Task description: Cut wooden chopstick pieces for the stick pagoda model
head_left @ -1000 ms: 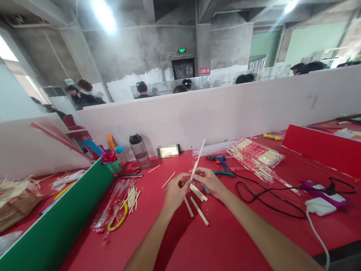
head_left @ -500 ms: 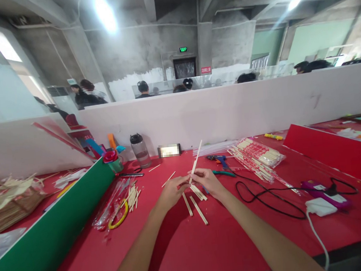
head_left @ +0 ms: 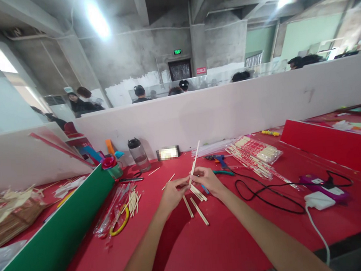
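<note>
Both hands meet over the middle of the red table. Pale wooden sticks (head_left: 195, 159) stand tilted upward between their fingertips. My right hand (head_left: 206, 180) pinches the sticks from the right. My left hand (head_left: 173, 192) has its fingers closed around their lower end, which the fingers partly hide. Just below the hands, several short sticks (head_left: 200, 212) lie on the table, some partly under my right hand. A thin stick (head_left: 168, 181) lies beyond my left hand. A pile of short sticks (head_left: 134, 202) rests to the left, beside a yellow ring-shaped handle (head_left: 122, 226).
Behind are a bottle (head_left: 139, 155), a phone (head_left: 168, 153) and a blue glue gun (head_left: 219, 160). Bagged sticks (head_left: 254, 154), a black cable and a purple power strip (head_left: 324, 188) lie right. Green (head_left: 55, 226) and red (head_left: 330, 152) dividers flank the area. People sit beyond the white partition.
The view has shifted slightly. The sticks between my hands now stand a little more upright and look closer together. Both hands keep nearly the same place.
</note>
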`<act>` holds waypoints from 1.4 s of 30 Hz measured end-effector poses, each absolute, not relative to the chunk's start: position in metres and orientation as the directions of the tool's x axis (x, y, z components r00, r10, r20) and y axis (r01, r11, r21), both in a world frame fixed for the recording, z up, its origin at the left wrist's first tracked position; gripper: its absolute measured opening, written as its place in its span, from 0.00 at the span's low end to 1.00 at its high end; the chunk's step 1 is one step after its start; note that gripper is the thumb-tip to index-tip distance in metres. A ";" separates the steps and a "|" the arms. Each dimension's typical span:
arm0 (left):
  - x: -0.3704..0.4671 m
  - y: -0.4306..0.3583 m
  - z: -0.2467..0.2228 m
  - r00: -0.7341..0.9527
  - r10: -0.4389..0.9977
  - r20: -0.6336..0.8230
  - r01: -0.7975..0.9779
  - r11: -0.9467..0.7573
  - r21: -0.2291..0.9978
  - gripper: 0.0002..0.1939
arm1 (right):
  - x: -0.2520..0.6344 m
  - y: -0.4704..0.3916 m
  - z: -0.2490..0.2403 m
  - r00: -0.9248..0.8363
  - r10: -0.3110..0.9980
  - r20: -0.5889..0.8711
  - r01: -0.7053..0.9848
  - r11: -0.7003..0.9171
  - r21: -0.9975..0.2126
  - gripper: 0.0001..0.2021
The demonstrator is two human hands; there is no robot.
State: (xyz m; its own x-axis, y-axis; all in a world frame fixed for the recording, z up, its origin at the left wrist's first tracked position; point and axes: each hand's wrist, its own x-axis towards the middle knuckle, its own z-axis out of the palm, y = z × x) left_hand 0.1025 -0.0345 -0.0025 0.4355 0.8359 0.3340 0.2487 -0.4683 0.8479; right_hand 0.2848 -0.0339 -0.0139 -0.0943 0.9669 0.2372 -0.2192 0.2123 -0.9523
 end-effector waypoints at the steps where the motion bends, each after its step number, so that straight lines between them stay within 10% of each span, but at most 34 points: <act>1: 0.103 -0.035 -0.002 0.437 0.835 0.334 0.255 -0.471 0.844 0.20 | 0.285 -0.034 -0.013 -0.092 0.967 0.238 -0.221 0.214 -0.952 0.19; 23: 0.105 -0.037 0.004 0.470 0.818 0.331 0.316 -0.506 0.802 0.18 | 0.281 -0.037 -0.007 -0.017 0.984 0.176 -0.317 0.162 -0.935 0.16; 42: 0.097 -0.032 -0.001 0.528 0.836 0.146 0.385 -0.389 0.837 0.20 | 0.276 -0.040 -0.013 -0.127 0.929 0.347 0.030 0.353 -0.935 0.11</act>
State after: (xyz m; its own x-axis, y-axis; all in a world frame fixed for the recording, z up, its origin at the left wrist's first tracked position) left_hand 0.0971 -0.0324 -0.0012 0.5282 0.8365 0.1462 0.3847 -0.3892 0.8370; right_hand 0.2758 -0.0395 -0.0130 -0.1273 0.9293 0.3468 0.0302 0.3531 -0.9351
